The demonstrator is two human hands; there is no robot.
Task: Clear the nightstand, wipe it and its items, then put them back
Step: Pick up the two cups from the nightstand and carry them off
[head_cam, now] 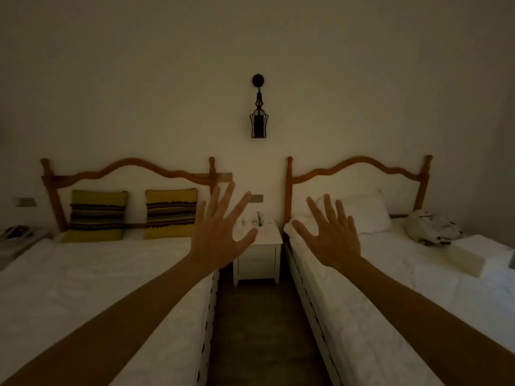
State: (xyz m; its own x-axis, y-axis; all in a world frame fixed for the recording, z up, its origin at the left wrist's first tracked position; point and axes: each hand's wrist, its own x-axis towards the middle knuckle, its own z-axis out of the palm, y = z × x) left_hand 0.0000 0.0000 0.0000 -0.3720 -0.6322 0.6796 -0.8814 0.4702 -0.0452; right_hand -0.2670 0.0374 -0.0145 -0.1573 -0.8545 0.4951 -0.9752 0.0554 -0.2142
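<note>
A small white nightstand [266, 256] stands against the far wall between two beds. On its top sits a reed diffuser [260, 218] with dark sticks, beside small pale items too dim to identify. My left hand [220, 232] is raised in front of me with fingers spread, holding nothing, and it covers the nightstand's left part. My right hand [333, 236] is raised the same way, fingers spread and empty, in front of the right bed's pillow. Both hands are well short of the nightstand.
A left bed [97, 274] carries two yellow striped cushions [170, 213]. The right bed [418, 288] holds a white pillow, a crumpled pale bundle [430, 227] and folded towels [479, 254]. A dark floor aisle [262, 330] runs between them. A black wall lamp [259, 112] hangs above. A telephone [16, 232] sits far left.
</note>
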